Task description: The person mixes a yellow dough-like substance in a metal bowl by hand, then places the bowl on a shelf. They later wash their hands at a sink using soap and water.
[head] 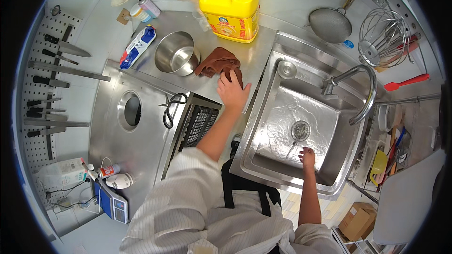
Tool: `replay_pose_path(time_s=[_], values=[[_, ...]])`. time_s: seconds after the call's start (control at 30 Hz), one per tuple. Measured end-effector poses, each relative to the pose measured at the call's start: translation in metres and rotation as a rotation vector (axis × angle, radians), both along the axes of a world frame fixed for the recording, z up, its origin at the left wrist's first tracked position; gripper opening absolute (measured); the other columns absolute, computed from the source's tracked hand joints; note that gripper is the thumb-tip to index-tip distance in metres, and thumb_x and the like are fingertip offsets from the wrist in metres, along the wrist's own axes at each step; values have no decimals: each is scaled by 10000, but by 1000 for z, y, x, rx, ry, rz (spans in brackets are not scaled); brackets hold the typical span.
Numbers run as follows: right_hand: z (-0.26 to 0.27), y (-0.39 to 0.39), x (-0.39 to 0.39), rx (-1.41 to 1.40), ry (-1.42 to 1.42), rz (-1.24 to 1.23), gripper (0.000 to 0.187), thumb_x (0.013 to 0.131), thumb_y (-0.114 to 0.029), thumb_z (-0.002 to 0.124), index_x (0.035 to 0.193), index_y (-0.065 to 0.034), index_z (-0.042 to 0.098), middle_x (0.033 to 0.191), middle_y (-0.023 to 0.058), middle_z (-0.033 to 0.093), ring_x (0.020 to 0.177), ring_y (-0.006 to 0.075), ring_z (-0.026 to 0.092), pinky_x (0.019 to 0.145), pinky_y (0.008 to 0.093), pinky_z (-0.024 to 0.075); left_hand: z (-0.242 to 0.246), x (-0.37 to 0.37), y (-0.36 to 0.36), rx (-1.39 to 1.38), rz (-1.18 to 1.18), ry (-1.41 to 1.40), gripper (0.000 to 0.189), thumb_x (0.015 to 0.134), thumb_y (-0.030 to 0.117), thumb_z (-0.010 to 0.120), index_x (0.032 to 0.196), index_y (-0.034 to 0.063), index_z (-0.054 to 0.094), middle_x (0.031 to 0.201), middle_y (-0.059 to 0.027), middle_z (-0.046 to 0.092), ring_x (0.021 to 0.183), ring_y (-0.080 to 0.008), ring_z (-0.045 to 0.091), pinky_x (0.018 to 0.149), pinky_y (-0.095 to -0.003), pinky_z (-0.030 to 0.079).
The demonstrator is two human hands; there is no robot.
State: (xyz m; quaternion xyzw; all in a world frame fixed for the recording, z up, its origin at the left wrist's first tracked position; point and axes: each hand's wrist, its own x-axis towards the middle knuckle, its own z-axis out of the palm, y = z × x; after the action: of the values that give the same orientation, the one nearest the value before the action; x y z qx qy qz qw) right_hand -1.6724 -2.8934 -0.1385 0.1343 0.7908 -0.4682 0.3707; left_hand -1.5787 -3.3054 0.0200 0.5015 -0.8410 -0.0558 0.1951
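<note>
My left hand [233,91] rests on the near edge of a crumpled brown cloth [219,61] on the steel counter, its fingers spread over the fabric. Whether the fingers grip the cloth cannot be told. My right hand [308,157] hangs over the near part of the steel sink [333,155], its fingers loosely curled, with no object visible in it. A thin layer of water covers the sink floor around the drain strainer [300,131]. Left of the cloth stands a steel pot [176,53], its rim close to the fabric. Behind the cloth is a yellow pump jug [229,10].
A curved faucet [370,95] arches over the sink's right side. Black-handled scissors [170,111] lie on the left counter near a round opening [132,110]. Several knives [67,46] hang on the left wall. A pack of wipes [138,47] lies beside the pot. A blue scale [109,199] stands lower left.
</note>
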Motion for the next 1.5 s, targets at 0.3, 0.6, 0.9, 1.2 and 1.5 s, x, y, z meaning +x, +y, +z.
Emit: replay_pose_path(time_s=[0.3, 0.6, 0.9, 1.2, 1.5], values=[[146, -175, 74, -482, 27, -3, 442, 955, -319, 526, 1316, -70, 469, 1171, 110, 572, 1027, 192, 573, 874, 327, 470, 6, 9, -2, 322, -483, 91, 269, 924, 307, 523, 999, 50, 489, 927, -221, 574, 792, -422, 603, 680, -515, 495], [225, -168, 15, -488, 544, -456, 293, 915, -249, 596, 1124, -44, 580, 979, 43, 624, 836, 118, 555, 716, 272, 461, 72, 0, 97, 1119, -1401, 22, 578, 925, 224, 483, 1422, -13, 308, 1516, -193, 218, 1412, -328, 188, 1130, -400, 229], [304, -157, 76, 385, 1198, 96, 274, 809, -269, 686, 1044, -129, 669, 988, 169, 610, 896, 363, 575, 792, 453, 464, 116, -54, 177, -124, -1764, -568, 420, 892, 366, 481, 1224, 120, 554, 1449, -159, 369, 1325, -331, 350, 1095, -424, 280], [189, -10, 12, -436, 500, -405, 348, 897, -318, 576, 985, 9, 655, 811, 63, 664, 757, 119, 587, 661, 292, 471, 154, -76, 246, 359, -1762, 166, 377, 942, 304, 483, 1189, 32, 571, 1213, -137, 588, 1137, -244, 551, 956, -368, 419], [273, -36, 24, 214, 529, -397, 389, 873, -392, 551, 1122, -103, 627, 1030, 217, 563, 961, 391, 555, 851, 443, 446, 78, -52, 320, 2271, -429, 470, 692, 951, 604, 248, 1371, 81, 414, 1349, -73, 482, 1166, -228, 497, 988, -364, 394]])
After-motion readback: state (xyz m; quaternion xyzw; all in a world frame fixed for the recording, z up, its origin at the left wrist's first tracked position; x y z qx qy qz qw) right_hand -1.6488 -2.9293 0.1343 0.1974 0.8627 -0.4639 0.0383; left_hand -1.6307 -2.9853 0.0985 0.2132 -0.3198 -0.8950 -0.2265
